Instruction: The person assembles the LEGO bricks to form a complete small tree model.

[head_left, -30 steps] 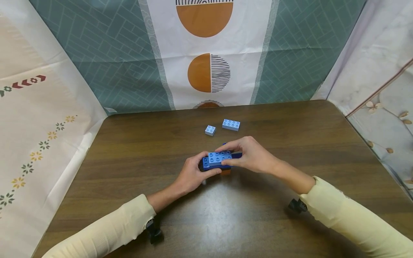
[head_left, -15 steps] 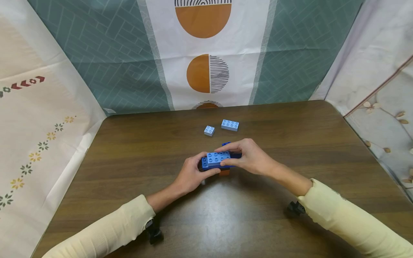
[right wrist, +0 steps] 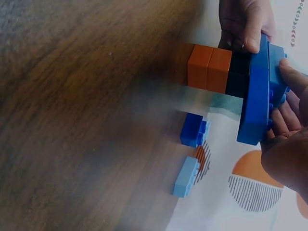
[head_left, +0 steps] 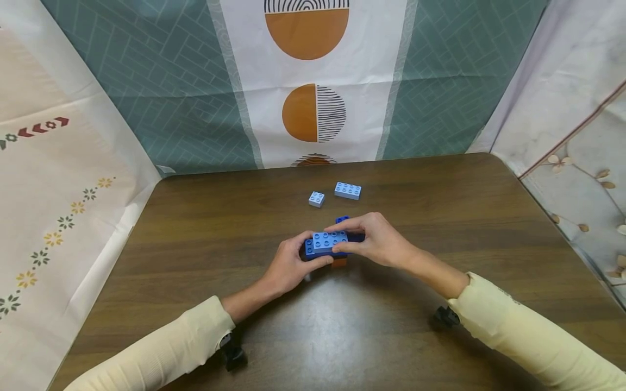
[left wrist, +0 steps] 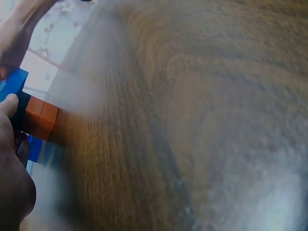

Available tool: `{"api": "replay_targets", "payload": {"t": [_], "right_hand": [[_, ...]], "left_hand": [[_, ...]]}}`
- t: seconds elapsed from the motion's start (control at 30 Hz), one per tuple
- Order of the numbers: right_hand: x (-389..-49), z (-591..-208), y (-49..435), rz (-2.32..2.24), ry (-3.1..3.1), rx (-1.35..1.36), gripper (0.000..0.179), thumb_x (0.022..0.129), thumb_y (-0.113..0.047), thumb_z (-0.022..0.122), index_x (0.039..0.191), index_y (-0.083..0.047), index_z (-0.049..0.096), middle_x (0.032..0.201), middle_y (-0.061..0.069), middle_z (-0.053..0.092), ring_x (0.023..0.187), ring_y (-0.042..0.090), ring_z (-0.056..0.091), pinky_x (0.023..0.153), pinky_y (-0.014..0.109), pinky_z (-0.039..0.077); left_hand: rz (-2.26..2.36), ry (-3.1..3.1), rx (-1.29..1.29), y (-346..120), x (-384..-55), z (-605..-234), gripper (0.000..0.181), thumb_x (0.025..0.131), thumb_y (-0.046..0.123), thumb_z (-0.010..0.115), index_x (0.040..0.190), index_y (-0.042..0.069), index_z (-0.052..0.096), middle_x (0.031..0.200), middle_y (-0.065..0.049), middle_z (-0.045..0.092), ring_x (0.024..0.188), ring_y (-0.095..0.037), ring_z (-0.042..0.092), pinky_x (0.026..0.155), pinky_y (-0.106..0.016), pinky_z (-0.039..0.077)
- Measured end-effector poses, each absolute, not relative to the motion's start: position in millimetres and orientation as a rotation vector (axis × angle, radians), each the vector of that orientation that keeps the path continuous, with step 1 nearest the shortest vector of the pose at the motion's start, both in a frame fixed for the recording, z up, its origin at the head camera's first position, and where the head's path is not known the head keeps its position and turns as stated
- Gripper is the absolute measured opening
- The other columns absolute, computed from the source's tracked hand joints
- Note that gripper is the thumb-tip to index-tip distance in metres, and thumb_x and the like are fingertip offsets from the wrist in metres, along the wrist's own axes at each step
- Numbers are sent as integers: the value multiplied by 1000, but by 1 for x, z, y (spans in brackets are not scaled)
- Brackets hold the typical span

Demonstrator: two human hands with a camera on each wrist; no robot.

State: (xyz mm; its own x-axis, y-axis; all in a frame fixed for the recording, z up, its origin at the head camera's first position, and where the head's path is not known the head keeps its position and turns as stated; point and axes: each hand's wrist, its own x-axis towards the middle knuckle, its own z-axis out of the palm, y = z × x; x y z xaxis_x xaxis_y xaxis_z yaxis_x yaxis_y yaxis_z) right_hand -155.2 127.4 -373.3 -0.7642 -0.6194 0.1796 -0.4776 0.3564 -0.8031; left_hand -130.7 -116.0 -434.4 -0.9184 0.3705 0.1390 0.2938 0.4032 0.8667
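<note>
A stack of toy building bricks stands upright on the table. Orange bricks (right wrist: 209, 67) form its base, with a dark brick (right wrist: 238, 72) above them and long blue bricks (right wrist: 255, 110) across that. On top lies a light blue eight-stud brick (head_left: 323, 242). My left hand (head_left: 289, 266) grips the left end of the blue layer between thumb and fingers. From the right, my right hand (head_left: 383, 241) pinches the light blue brick, thumb at the near side and fingers at the far side. Whether that brick is fully seated is hard to see.
Behind the stack are a small dark blue brick (right wrist: 191, 130), a light blue four-stud brick (head_left: 316, 199) and another light blue eight-stud brick (head_left: 348, 190). The brown table (head_left: 205, 217) meets a patterned cloth (head_left: 195, 108) at its far edge.
Both hands keep the same hold on the stack. The head view shifts slightly, and more of the small dark blue brick shows behind the right hand than a second ago.
</note>
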Motion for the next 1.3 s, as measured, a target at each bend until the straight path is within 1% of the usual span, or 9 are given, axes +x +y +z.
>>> {"api": "replay_targets", "payload": {"t": [0.17, 0.3, 0.4, 0.6, 0.7, 0.83, 0.93, 1.2, 1.3], "right_hand": [[-155, -374, 128, -1389, 2444, -971, 37, 91, -16, 87, 126, -10, 79, 120, 7, 77, 105, 19, 74, 90, 40, 63], [-155, -376, 129, -1412, 2431, -959, 38, 91, -16, 87, 127, -9, 79, 120, 7, 77, 109, 21, 74, 93, 44, 62], [-154, -378, 130, -1427, 2431, -976, 39, 90, -16, 87, 128, -9, 78, 121, 7, 77, 111, 21, 75, 94, 43, 61], [-151, -377, 135, -1498, 2415, -918, 42, 89, -15, 88, 130, -11, 78, 123, 3, 77, 110, 18, 75, 91, 41, 63], [-149, -375, 140, -1487, 2462, -868, 38, 89, -14, 88, 126, -11, 80, 120, 3, 78, 104, 19, 74, 85, 38, 64], [-150, -377, 143, -1460, 2487, -839, 33, 91, -15, 87, 123, -12, 82, 116, 5, 79, 99, 20, 73, 76, 31, 62], [-151, -379, 143, -1472, 2474, -830, 31, 91, -16, 87, 122, -13, 82, 115, 5, 79, 101, 19, 74, 76, 30, 61], [-153, -382, 142, -1475, 2487, -875, 31, 92, -14, 85, 122, -13, 82, 116, 5, 79, 99, 19, 74, 81, 35, 63], [-153, -381, 142, -1477, 2487, -875, 31, 91, -14, 86, 122, -13, 82, 116, 5, 79, 99, 19, 74, 77, 33, 62]], "left_hand": [[1680, 2553, 706, -119, -129, -435, 52, 95, 24, 85, 141, 14, 63, 134, -4, 70, 116, -18, 70, 99, -39, 59], [1783, 2564, 809, -122, -128, -433, 45, 96, 19, 83, 137, 17, 67, 132, 0, 72, 117, -17, 70, 99, -40, 59], [1819, 2579, 843, -123, -127, -434, 40, 97, 18, 81, 135, 18, 70, 130, 2, 72, 116, -17, 70, 99, -41, 59], [1850, 2597, 876, -122, -127, -436, 39, 96, 16, 82, 134, 17, 72, 129, 1, 74, 115, -18, 72, 98, -42, 60], [1844, 2601, 881, -122, -127, -433, 39, 96, 16, 82, 133, 14, 73, 128, 1, 74, 114, -18, 72, 97, -41, 60], [1829, 2595, 866, -123, -127, -431, 40, 96, 16, 82, 134, 13, 73, 129, 0, 74, 115, -17, 72, 97, -40, 60], [1817, 2583, 863, -124, -128, -430, 40, 96, 16, 82, 134, 14, 72, 130, -1, 74, 116, -18, 72, 97, -41, 60], [1792, 2588, 870, -126, -131, -427, 40, 94, 16, 84, 132, 10, 74, 127, -3, 76, 114, -18, 73, 96, -43, 61], [1774, 2594, 868, -127, -132, -426, 39, 94, 17, 84, 132, 10, 74, 127, -3, 76, 113, -17, 73, 95, -44, 61]]}}
